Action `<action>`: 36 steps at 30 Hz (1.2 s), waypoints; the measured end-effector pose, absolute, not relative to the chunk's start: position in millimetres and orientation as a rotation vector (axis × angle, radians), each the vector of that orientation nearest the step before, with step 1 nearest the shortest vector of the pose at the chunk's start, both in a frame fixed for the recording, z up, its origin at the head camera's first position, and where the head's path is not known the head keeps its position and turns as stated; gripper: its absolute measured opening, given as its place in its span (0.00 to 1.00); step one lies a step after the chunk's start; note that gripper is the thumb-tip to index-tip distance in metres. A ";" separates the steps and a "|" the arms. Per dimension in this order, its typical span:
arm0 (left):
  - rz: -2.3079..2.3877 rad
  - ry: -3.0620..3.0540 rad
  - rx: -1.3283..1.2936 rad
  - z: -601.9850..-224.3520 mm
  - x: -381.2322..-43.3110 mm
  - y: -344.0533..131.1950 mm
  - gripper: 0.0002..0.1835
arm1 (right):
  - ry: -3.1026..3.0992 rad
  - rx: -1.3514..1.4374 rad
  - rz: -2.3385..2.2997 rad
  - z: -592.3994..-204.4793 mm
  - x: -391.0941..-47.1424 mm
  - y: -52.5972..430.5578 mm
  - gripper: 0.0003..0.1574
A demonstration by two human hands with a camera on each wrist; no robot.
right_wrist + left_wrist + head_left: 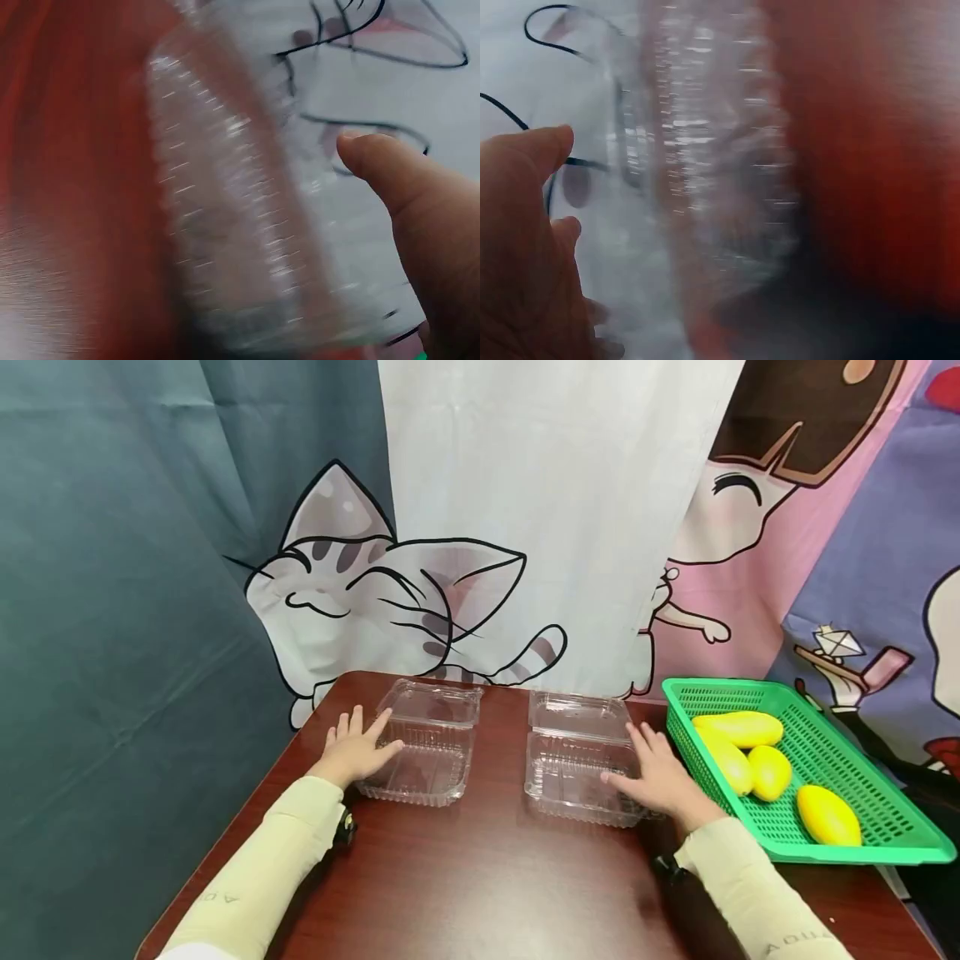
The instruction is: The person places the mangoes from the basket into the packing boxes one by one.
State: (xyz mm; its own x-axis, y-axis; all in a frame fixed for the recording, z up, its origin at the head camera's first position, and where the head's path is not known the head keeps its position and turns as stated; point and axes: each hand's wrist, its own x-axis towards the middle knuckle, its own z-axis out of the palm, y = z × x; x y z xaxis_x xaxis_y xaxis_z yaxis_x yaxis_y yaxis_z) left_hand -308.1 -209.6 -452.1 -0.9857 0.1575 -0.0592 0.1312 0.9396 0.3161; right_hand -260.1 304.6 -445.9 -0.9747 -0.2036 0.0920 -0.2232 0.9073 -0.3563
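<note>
Two clear plastic clamshell containers lie opened on the dark red table, lids folded toward the curtain. The left container [427, 764] is nearest to my left hand [354, 750], which overlaps its left edge with fingers spread and holds nothing. My right hand [662, 777] spreads its fingers over the right side of the right container [573, 777], also holding nothing. In the left wrist view, the ribbed container wall [712, 135] is blurred beside the hand. The right wrist view has the thumb [382, 165] apart from a blurred container [217, 202].
A green plastic basket [885, 793] stands at the table's right, with several yellow mango-like fruits [828, 816] in it. A curtain [570, 527] printed with a cartoon cat and figures hangs right behind the table [480, 893]. Small dark devices sit at both wrists.
</note>
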 end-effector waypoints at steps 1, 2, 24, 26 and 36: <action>0.489 3.006 0.203 -456.0 -306.4 -211.6 0.44 | -3.027 0.340 0.595 -454.0 -259.2 304.0 0.70; 0.490 3.005 0.181 -460.2 -305.3 -213.5 0.43 | -3.034 0.340 0.614 -460.9 -258.3 303.3 0.70; 0.473 2.986 -0.069 -466.6 -289.3 -266.7 0.43 | -3.003 0.366 0.705 -490.1 -273.5 260.0 0.70; 0.479 2.983 -0.070 -467.0 -289.0 -266.6 0.43 | -2.993 0.362 0.732 -490.2 -273.7 259.2 0.69; 0.452 3.044 -0.086 -464.7 -287.5 -258.2 0.42 | -2.978 0.365 0.717 -482.9 -273.3 251.1 0.63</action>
State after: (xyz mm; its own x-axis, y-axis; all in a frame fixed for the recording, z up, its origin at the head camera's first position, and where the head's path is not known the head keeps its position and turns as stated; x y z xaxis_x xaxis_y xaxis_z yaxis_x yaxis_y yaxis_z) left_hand -287.5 -258.2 -464.7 -0.9965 -0.0460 -0.0702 -0.0644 0.9554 0.2884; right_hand -273.3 251.1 -482.9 -0.9704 -0.2150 0.1100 -0.2415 0.8640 -0.4417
